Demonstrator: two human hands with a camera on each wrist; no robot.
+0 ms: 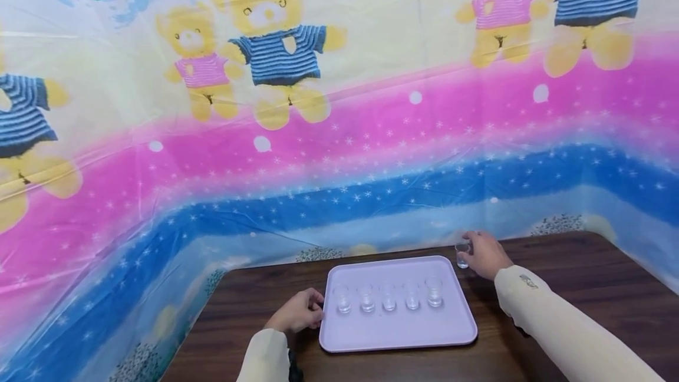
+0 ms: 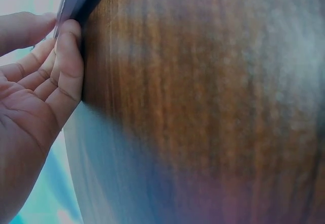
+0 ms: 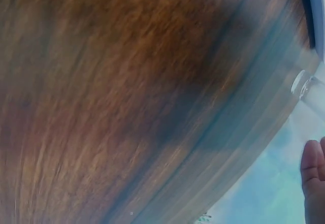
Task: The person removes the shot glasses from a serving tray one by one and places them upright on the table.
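Observation:
A pale lilac tray (image 1: 398,332) lies on the dark wooden table. Several small clear shot glasses stand in a row across it, from the left glass (image 1: 343,299) to the right glass (image 1: 435,292), each with clear liquid low inside. At the tray's left edge my left hand (image 1: 298,311) pinches the rim; in the left wrist view its thumb (image 2: 30,31) is on one side and the fingers on the other. Beyond the tray's right back corner my right hand (image 1: 487,254) holds another shot glass (image 1: 462,256) between thumb and fingers. The right wrist view shows only its base and some fingertips (image 3: 311,163).
The wooden table (image 1: 562,264) reaches past the tray on both sides. A hanging cloth (image 1: 371,205) printed with bears and snowflakes covers the wall close behind the table's back edge.

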